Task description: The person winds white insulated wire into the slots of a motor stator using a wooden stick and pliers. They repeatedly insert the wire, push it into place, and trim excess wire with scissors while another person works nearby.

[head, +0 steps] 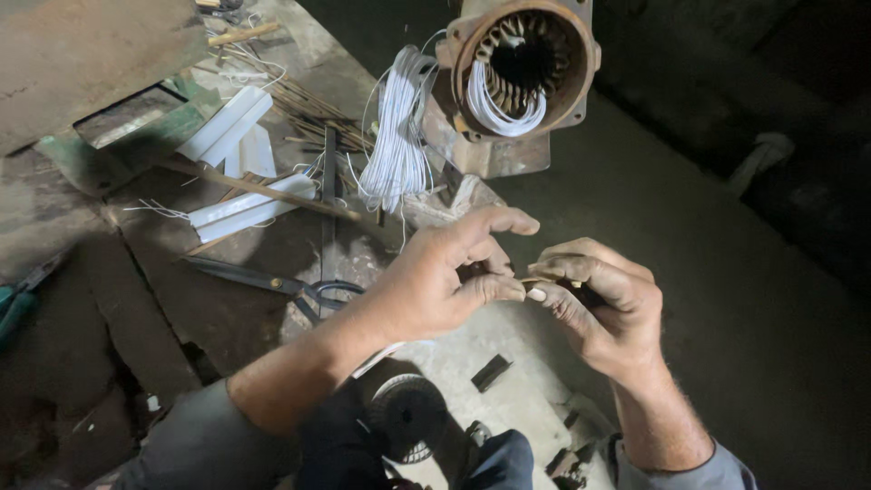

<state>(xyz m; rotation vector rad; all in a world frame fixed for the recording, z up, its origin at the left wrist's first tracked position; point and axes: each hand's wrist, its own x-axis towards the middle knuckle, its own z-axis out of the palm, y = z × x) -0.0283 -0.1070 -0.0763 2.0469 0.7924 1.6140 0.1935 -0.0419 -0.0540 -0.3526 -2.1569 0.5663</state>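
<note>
Pale thin sliver [535, 282] pinched between both hands, just below the motor stator [522, 68].
Left hand [435, 281] and right hand [594, 304] meet fingertip to fingertip, pressed on it; judged step: preparing it, and the next move needs a steady pinch.

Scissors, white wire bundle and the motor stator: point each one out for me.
Scissors [272, 281]: head view, on the dark blades near the pivot.
White wire bundle [396, 145]: head view, middle of the hanging loops.
Motor stator [572, 86]: head view, on the rusty front ring's right side.
</note>
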